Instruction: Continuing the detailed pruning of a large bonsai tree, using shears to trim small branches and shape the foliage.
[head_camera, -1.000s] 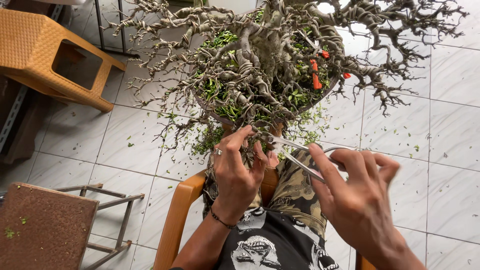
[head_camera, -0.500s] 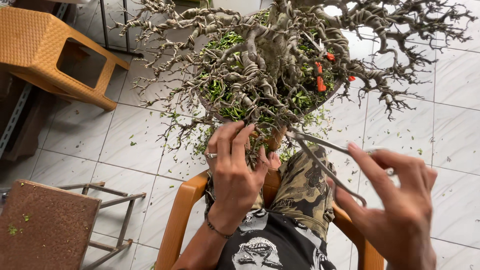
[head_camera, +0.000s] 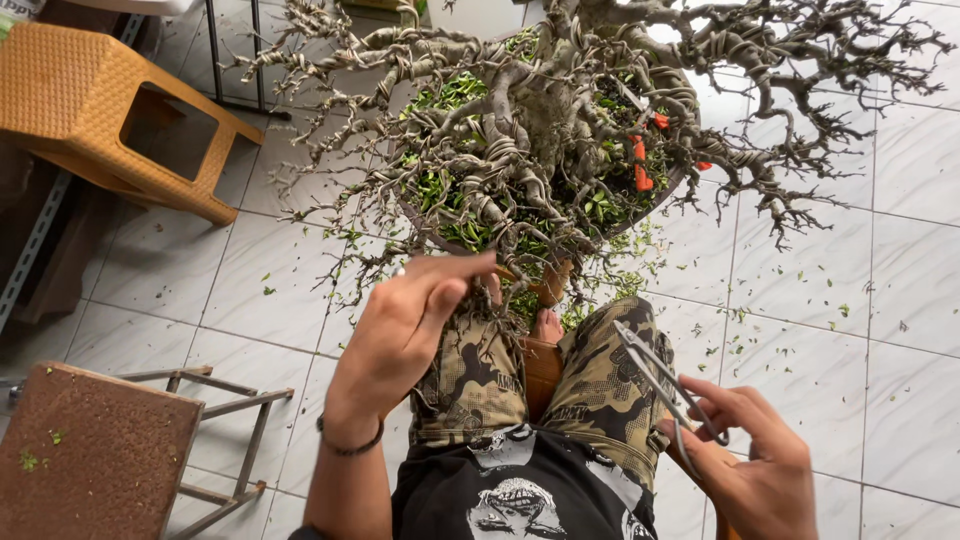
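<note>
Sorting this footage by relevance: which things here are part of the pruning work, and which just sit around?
In use: left hand at the wired bonsai; right hand holding scissors.

Lying about: orange stool, brown stool, leaf clippings on the tiled floor.

White marbled floor tiles with grey grout lines fill the view, scattered with small green leaf clippings. At ten o'clock stands an orange woven plastic stool. At eight o'clock sits a brown-topped metal-framed stool. Daylight is soft and even.
</note>
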